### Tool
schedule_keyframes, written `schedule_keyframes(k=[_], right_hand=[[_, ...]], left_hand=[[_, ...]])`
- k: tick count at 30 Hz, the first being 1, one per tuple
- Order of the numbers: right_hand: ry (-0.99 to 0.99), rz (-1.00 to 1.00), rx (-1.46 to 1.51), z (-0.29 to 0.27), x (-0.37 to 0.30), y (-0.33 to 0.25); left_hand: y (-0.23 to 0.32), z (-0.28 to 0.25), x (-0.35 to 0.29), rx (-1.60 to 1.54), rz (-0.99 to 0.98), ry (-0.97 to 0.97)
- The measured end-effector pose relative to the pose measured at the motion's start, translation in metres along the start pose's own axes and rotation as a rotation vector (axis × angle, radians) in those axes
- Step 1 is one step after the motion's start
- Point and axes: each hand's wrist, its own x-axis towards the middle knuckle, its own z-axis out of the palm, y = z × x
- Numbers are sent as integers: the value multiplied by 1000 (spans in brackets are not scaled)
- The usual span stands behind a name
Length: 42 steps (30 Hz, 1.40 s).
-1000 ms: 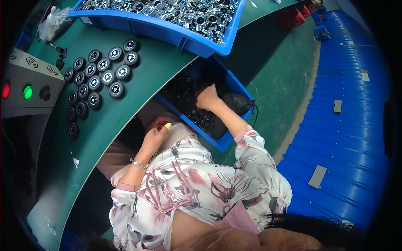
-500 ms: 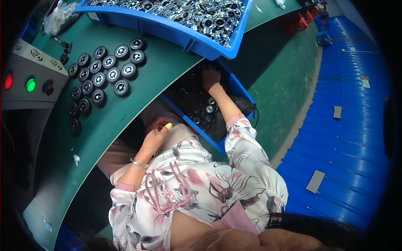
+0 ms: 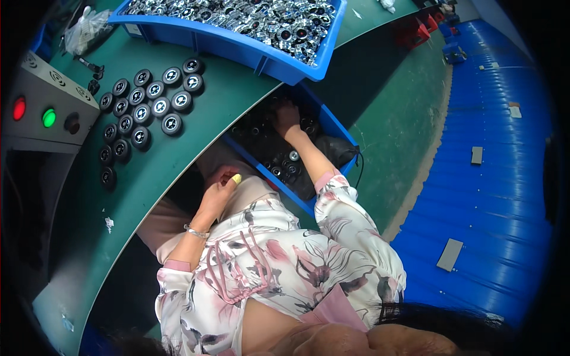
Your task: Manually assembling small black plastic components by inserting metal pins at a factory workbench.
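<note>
My right hand (image 3: 286,118) reaches down into a blue bin (image 3: 332,121) below the table edge. Its fingers are lost in shadow among loose small wheels (image 3: 291,168) on a black liner bag (image 3: 335,148), so any grip is hidden. Over my lap rests my left hand (image 3: 218,193), loosely curled, thumb apart from the fingers and nothing visible in it. A yellow cover (image 3: 236,178) sits on its thumb tip. On the green table (image 3: 196,127), several black wheels with silver hubs (image 3: 141,113) lie flat in close rows.
A large blue crate (image 3: 237,53) full of shiny metal-and-clear parts stands at the table's far edge, overhanging the bin. At left is a grey control box (image 3: 56,98) with red and green lights. A plastic bag (image 3: 86,32) lies behind; blue ribbed flooring (image 3: 469,196) runs along the right.
My right hand has shifted left and slightly nearer inside the bin, and the wheels around it have moved. My left hand stays on my lap. The view has shifted slightly.
</note>
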Motion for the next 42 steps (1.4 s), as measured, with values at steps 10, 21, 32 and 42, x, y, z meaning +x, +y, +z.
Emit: schedule_keyframes(k=[10,21,32,42], right_hand=[[119,-267,856,-108,-92,-130],[-21,-80,1111,-131,-91,-126],[203,632,205,-18,-67,71],[-300,905,522,-43,-40,72]], left_hand=[[-2,-9,0,-779,-111,-122],[6,0,-10,-954,-216,-42],[22,4,-20,-524,24,-9],[15,-2,-19,-563,68,107]])
